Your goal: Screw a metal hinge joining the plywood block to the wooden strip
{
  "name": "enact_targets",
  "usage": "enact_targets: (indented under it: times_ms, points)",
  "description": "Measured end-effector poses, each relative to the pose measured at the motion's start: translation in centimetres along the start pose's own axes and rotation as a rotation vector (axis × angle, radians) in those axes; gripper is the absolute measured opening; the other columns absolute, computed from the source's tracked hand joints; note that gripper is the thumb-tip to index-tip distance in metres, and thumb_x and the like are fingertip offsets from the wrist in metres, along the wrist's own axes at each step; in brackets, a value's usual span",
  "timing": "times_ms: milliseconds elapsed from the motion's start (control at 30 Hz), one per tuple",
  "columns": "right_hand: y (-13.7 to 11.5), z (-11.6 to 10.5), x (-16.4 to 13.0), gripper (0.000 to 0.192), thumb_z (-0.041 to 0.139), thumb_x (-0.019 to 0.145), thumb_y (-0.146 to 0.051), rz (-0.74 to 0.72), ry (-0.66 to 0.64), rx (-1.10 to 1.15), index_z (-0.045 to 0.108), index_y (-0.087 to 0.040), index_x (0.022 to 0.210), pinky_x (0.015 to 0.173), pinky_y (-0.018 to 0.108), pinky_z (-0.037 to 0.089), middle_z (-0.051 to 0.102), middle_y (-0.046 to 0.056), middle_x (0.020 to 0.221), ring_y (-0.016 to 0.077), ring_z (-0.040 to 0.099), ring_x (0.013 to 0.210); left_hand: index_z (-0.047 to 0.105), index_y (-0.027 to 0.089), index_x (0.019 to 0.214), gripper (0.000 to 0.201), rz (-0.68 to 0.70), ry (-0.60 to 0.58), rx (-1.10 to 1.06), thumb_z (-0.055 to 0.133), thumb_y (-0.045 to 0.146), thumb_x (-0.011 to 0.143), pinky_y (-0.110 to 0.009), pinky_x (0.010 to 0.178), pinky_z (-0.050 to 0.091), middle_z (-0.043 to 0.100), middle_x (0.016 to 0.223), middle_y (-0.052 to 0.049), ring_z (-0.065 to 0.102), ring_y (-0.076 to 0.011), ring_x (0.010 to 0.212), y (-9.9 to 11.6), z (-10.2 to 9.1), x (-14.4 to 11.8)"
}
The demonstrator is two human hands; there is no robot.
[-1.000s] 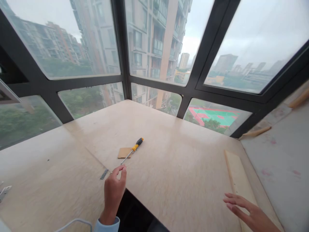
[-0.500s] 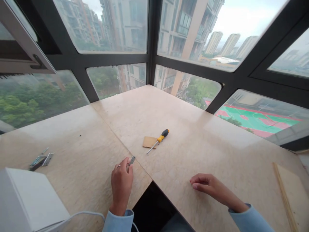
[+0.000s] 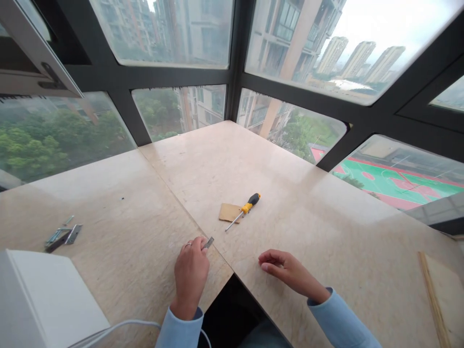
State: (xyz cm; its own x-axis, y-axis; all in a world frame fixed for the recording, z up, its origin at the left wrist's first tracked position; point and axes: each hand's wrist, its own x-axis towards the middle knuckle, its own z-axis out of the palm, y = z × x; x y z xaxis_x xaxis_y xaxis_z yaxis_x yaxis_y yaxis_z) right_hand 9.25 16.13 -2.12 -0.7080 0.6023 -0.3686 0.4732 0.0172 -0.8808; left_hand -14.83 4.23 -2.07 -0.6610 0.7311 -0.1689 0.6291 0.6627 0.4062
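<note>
While the left hand (image 3: pixel 191 270) pinches 1 metal plate (image 3: pixel 208 242), the right hand (image 3: pixel 286 270) rests loosely curled, holding nothing, near 1 screwdriver (image 3: pixel 243 211).

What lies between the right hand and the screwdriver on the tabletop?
Nothing: in the head view, only bare tabletop separates the right hand from the screwdriver.

A yellow and black screwdriver (image 3: pixel 243 212) is lying on the pale worktop (image 3: pixel 308 227), its shaft crossing a small brown square of card (image 3: pixel 229 211). Far off to the left, a few loose metal brackets (image 3: pixel 62 234) are sitting together. A white box (image 3: pixel 43 299) is filling the near left corner, and a wooden strip (image 3: pixel 431 295) is running along the right edge.
</note>
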Motion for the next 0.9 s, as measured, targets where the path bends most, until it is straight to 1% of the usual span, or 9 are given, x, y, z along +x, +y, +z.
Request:
enact_targets:
  times_ms: [133, 267, 367, 433, 500, 600, 667, 733, 900]
  points:
    - [1.5, 0.5, -1.5, 0.033, 0.058, 0.087, -0.048, 0.002, 0.113, 0.03, 0.068, -0.018, 0.096, 0.084, 0.037, 0.052, 0.073, 0.01, 0.097, 0.025, 0.067, 0.093, 0.064, 0.013, 0.119, 0.031, -0.026, 0.032, -0.098, 0.05, 0.015, 0.091, -0.035, 0.08, 0.045, 0.071, 0.1, -0.012, 0.064, -0.0268, 0.096, -0.5, 0.7, 0.2]
    - [2.5, 2.8, -3.7, 0.027, 0.053, 0.091, -0.04, -0.041, 0.262, -0.065, 0.067, -0.019, 0.098, 0.087, 0.038, 0.052, 0.071, 0.011, 0.1, 0.0248, 0.067, 0.096, 0.069, 0.013, 0.109, 0.029, -0.053, 0.214, -0.344, 0.055, 0.024, 0.086, -0.034, 0.074, 0.047, 0.071, 0.091, -0.011, 0.064, -0.0252, 0.082, -1.0, 1.4, 0.1]
    - [2.4, 4.5, -5.6, 0.023, 0.054, 0.091, -0.036, -0.081, 0.258, -0.122, 0.067, -0.02, 0.1, 0.089, 0.036, 0.052, 0.071, 0.01, 0.103, 0.0242, 0.066, 0.098, 0.071, 0.014, 0.098, 0.031, -0.002, 0.352, -0.545, 0.058, 0.038, 0.083, -0.033, 0.069, 0.048, 0.07, 0.087, -0.011, 0.063, -0.0238, 0.077, -0.2, 1.3, -0.8]
    - [2.1, 5.0, -6.7, 0.021, 0.054, 0.091, -0.035, -0.084, 0.232, -0.129, 0.068, -0.021, 0.1, 0.089, 0.035, 0.052, 0.071, 0.009, 0.103, 0.0235, 0.067, 0.099, 0.071, 0.015, 0.093, 0.034, 0.012, 0.358, -0.669, 0.06, 0.046, 0.081, -0.033, 0.068, 0.048, 0.07, 0.086, -0.01, 0.063, -0.023, 0.076, 1.3, 1.2, -1.7]
    - [2.0, 5.0, -7.8, 0.021, 0.054, 0.091, -0.034, -0.079, 0.232, -0.131, 0.068, -0.022, 0.101, 0.089, 0.033, 0.053, 0.072, 0.008, 0.102, 0.0226, 0.067, 0.098, 0.069, 0.016, 0.091, 0.037, 0.003, 0.284, -0.816, 0.064, 0.05, 0.078, -0.031, 0.069, 0.049, 0.07, 0.086, -0.009, 0.063, -0.0217, 0.076, 3.3, 1.2, -2.6]
    - [2.1, 4.0, -9.5, 0.019, 0.054, 0.092, -0.031, -0.102, 0.285, -0.168, 0.067, -0.021, 0.102, 0.089, 0.032, 0.053, 0.072, 0.008, 0.101, 0.0214, 0.068, 0.097, 0.066, 0.015, 0.089, 0.042, -0.022, 0.086, -1.063, 0.069, 0.054, 0.074, -0.026, 0.061, 0.048, 0.068, 0.079, -0.006, 0.061, -0.0176, 0.069, 6.8, 2.3, -3.9]
    - [2.2, 3.1, -11.0, 0.019, 0.053, 0.092, -0.028, -0.133, 0.33, -0.208, 0.066, -0.021, 0.104, 0.089, 0.031, 0.053, 0.072, 0.008, 0.101, 0.0207, 0.068, 0.097, 0.064, 0.015, 0.086, 0.045, -0.04, -0.076, -1.187, 0.071, 0.057, 0.071, -0.022, 0.048, 0.04, 0.062, 0.068, -0.002, 0.052, -0.0119, 0.054, 9.2, 3.6, -5.0]
    - [2.1, 2.2, -12.7, 0.02, 0.052, 0.092, -0.026, -0.162, 0.382, -0.238, 0.064, -0.021, 0.107, 0.088, 0.03, 0.053, 0.071, 0.008, 0.101, 0.02, 0.068, 0.096, 0.061, 0.015, 0.082, 0.048, -0.047, -0.253, -1.273, 0.073, 0.059, 0.069, -0.019, 0.041, 0.031, 0.056, 0.06, 0.002, 0.041, -0.0074, 0.045, 11.6, 5.2, -6.4]
    - [1.5, 0.2, -17.3, 0.029, 0.053, 0.091, -0.021, -0.223, 0.55, -0.233, 0.059, -0.022, 0.119, 0.088, 0.028, 0.053, 0.07, 0.008, 0.107, 0.0174, 0.068, 0.096, 0.054, 0.016, 0.071, 0.047, 0.034, -0.737, -1.357, 0.073, 0.059, 0.071, -0.018, 0.041, 0.028, 0.05, 0.056, 0.003, 0.037, -0.0052, 0.044, 17.0, 8.7, -11.9]
